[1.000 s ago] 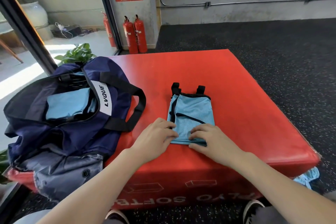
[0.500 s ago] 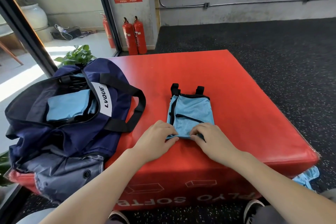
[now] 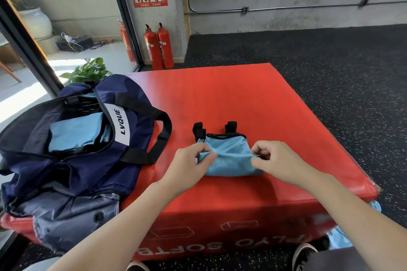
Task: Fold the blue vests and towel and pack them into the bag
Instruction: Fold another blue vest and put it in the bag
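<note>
A light blue fabric vest with black trim (image 3: 229, 156) lies folded on the red padded worktop (image 3: 253, 99). Its near fold is pinched at each end by the left hand (image 3: 189, 167) and right hand (image 3: 275, 160). A navy duffel bag (image 3: 72, 149), holding light blue folded cloth (image 3: 74, 132), sits open at the left.

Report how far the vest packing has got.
Done: a folded blue piece already lies in the open bag. In hand: the left hand and right hand pinch the vest, folding it. Left: bagging it; more blue cloth lies below.
</note>
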Demonstrator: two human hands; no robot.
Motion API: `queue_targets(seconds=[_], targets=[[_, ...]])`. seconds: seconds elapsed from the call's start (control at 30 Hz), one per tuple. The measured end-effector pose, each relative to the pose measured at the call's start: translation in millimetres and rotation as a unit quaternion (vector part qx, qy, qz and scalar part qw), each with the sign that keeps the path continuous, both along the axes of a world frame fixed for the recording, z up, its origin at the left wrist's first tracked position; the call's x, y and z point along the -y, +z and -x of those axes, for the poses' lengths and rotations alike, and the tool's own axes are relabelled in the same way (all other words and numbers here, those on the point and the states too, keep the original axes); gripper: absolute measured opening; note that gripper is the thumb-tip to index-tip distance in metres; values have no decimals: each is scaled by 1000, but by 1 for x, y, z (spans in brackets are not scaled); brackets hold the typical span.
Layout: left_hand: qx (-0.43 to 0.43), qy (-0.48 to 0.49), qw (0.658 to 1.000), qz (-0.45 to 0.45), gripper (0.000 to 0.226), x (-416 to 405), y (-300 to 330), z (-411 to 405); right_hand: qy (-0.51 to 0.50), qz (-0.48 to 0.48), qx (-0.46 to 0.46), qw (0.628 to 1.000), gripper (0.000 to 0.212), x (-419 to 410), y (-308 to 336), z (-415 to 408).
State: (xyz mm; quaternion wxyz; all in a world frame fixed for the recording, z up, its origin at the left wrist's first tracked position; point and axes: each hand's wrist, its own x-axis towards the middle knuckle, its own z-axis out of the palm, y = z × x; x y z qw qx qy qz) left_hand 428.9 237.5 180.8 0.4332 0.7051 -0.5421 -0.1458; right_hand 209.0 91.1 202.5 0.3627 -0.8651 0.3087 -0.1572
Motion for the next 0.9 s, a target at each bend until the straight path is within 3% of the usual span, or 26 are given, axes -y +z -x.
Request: queue_targets(seconds=[0.13,0.33,0.5,0.73,0.9], targets=[[-97,40,994,16,14,7,4,1,-18,-51,44,998,12,6,2,-2],[-153,70,985,22,3,18,7,1,-85,-45,86,992,10,15,-5,-19],[-128,110,986,-5,14,25,0,-2,-104,-14,43,994,5,28,-15,-30],[95,139,982,-82,20,29,-12,-8,-120,15,-11,993,14,41,-33,-38],[241,63,968,24,27,40,-13,-11,-139,30,-42,989,19,41,-32,-41]])
